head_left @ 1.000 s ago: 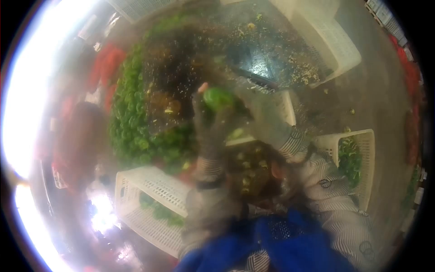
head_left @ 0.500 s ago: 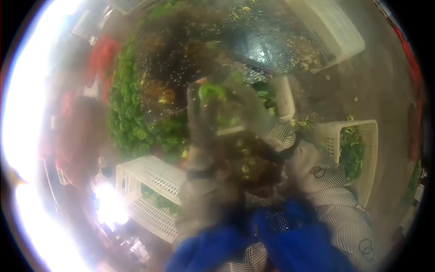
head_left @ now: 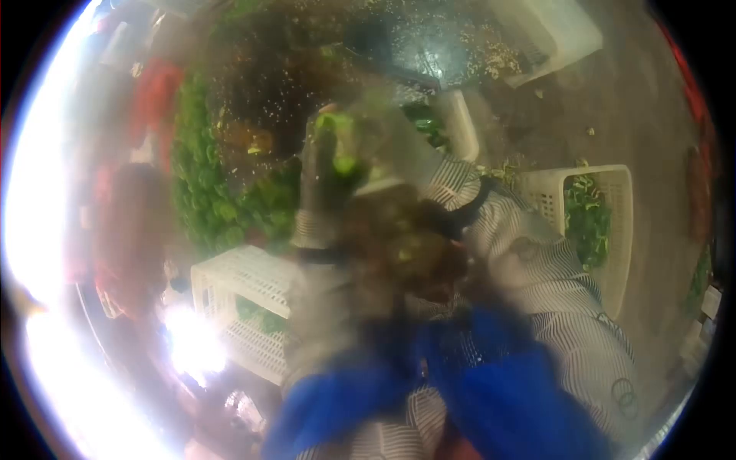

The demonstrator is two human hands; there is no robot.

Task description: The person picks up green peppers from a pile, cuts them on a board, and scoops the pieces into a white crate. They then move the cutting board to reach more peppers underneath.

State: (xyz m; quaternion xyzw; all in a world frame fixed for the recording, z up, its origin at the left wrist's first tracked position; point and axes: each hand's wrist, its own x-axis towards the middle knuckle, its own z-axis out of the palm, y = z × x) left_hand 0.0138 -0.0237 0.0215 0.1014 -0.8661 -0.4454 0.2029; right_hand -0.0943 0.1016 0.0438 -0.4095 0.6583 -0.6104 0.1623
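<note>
Gripping green pepper [head_left: 335,146] in gloved left hand [head_left: 326,188], fingers curling shut around it; holding it raised at centre, long axis near upright, tip pointing away; right hand [head_left: 395,149] pressing alongside, blurred, finger spread impossible to tell.

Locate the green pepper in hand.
Head view, upper centre: the green pepper sits in the left hand, right hand beside it, right of the pepper pile.

Pepper [head_left: 336,144] bright green. Gloves on left hand [head_left: 326,188] and right hand [head_left: 399,153] grey. Sleeves [head_left: 552,284] white, thin dark stripes. Apron [head_left: 498,383] blue. Crates [head_left: 238,276] white lattice. Pepper pile [head_left: 207,192] green.
</note>
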